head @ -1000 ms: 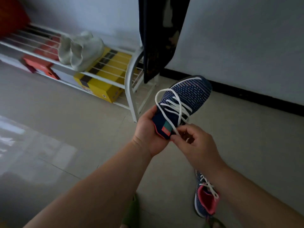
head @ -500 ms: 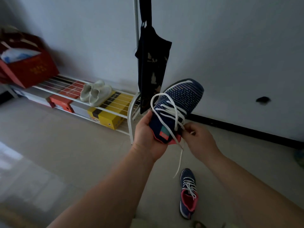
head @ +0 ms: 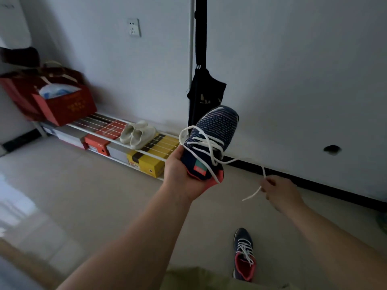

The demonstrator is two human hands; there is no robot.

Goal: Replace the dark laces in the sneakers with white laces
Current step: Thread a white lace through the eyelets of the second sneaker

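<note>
**Lace end drawn out to the right of the held sneaker**

Held sneaker [head: 211, 143] up in the air, heel toward the person, toe pointing away and up toward the wall; long axis runs near-to-far. White lace [head: 206, 147] crosses its eyelets. One strand leaves the upper eyelets and runs right and down to the right hand [head: 279, 190], which sits well apart from the shoe, lower and to the right. Right fingers pinch that strand, free tip trailing below. Left hand [head: 182, 174] cups the heel, fingers wrapped beneath.

Tongue label: teal and red patch, writing unreadable. Second sneaker [head: 244, 254] on the floor below, already white-laced. Red box [head: 69, 107] shows gold characters, too blurred to read.
</note>
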